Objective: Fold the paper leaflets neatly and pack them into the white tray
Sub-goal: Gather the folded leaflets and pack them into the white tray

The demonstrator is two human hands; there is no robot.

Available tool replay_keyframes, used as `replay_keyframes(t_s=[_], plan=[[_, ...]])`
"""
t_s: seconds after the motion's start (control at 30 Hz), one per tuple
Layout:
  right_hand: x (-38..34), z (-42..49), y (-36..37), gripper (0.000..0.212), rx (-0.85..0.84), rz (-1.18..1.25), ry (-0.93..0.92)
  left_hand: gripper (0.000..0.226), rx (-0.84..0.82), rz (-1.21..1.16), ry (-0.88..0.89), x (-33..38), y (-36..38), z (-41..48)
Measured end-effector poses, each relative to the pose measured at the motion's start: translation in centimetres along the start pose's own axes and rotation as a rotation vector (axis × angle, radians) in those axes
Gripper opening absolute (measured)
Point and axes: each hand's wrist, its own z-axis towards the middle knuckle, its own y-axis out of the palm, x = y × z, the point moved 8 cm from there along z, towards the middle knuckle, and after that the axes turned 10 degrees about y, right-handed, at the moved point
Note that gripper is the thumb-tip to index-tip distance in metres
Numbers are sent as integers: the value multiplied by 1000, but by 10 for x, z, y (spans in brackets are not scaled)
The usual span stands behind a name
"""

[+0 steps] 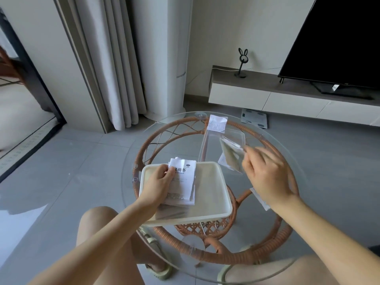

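While my left hand (159, 177) pinches the folded leaflets (183, 182) over the white tray (213, 202), my right hand (267, 171) grips a blurred paper (231, 155) just beyond it (light, floppy, best taken by an edge).

Home living room, television (337, 38) on low cabinet (267, 95), curtains (107, 58), glass-topped rattan table (164, 128)
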Motion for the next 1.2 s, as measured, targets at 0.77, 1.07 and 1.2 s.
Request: replay_keyframes(t_s=[0.77,1.07,1.2], plan=[[-33,-27,56,29,-248,169,-259,38,-22,-70,7,-1,3,-2],[174,-76,79,34,-674,-429,861,32,-47,-80,-57,-7,7,-3],[162,-74,86,23,-655,-422,713,33,-54,-81,-59,-7,7,-4]])
